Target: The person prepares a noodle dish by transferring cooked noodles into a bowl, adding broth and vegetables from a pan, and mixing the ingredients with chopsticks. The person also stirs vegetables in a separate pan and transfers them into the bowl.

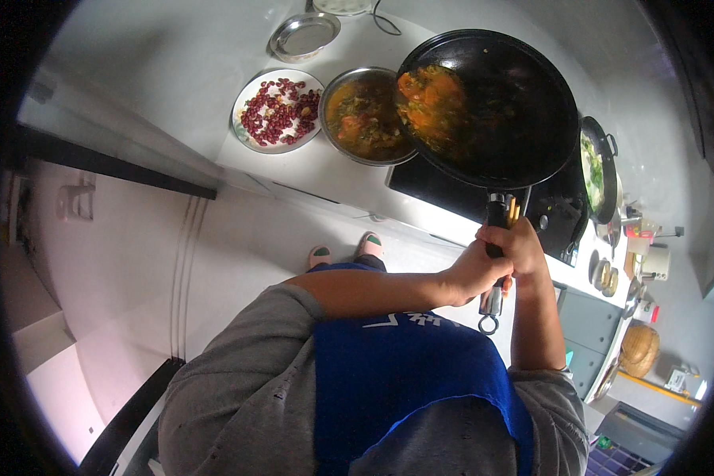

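A black wok (523, 113) is tilted to the left, its rim over the right edge of a round metal dish (366, 156). Orange and green cooked food (431, 104) lies at the wok's left side, and similar food with broth fills the dish. My left hand (476, 273) is closed around the lower part of the wok's handle (497, 217). Just above it, my right hand (517, 241) grips the same handle, with the tips of wooden chopsticks or similar sticks (513, 208) sticking up beside it. The handle ends in a metal ring.
A plate of red beans or peanuts (244, 138) stands left of the dish, with an empty metal dish (304, 37) behind. Under the wok is a black cooktop (428, 189). At right are a pan of greens (608, 178), small bowls (601, 275) and a woven basket (639, 350).
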{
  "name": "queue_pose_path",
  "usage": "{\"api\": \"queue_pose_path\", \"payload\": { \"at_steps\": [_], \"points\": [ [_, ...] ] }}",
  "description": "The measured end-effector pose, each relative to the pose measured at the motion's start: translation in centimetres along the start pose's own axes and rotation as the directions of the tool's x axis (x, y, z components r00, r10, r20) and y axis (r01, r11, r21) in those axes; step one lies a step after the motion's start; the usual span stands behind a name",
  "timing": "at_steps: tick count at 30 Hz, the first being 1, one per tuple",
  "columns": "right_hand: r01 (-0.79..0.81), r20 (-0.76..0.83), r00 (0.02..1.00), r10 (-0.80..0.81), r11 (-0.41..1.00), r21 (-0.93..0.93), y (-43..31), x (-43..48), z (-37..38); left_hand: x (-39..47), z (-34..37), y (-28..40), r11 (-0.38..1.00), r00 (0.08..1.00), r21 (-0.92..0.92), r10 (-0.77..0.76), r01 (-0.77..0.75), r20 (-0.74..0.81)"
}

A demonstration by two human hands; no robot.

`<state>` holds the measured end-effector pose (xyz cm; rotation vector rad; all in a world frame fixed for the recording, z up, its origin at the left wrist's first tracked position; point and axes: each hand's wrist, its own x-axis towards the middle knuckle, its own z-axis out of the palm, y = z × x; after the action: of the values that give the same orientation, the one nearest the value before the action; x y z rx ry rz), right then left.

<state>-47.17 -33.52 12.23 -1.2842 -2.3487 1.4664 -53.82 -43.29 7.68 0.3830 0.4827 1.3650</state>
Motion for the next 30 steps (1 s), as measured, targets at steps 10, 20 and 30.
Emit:
{"api": "queue_pose_path", "payload": {
  "at_steps": [10, 20, 30],
  "points": [
    [-0.216, 0.074, 0.976, 0.207, 0.846, 0.488, -0.3, 0.7, -0.6, 1.2, 2.0, 2.4, 0.973, 0.974, 0.229, 0.02, 0.034, -0.228],
    [-0.213, 0.062, 0.973, 0.221, 0.767, 0.606, 4.0, 7.8, -3.7, 9.3, -0.3, 3.4, 0.943, 0.953, 0.312, -0.014, 0.113, -0.302],
    [-0.266, 0.15, 0.964, 0.221, 0.757, 0.597, 6.5, 11.3, -5.6, 13.7, -2.2, 2.8, 0.912, 0.94, 0.38, -0.017, 0.154, -0.342]
  ]
}}
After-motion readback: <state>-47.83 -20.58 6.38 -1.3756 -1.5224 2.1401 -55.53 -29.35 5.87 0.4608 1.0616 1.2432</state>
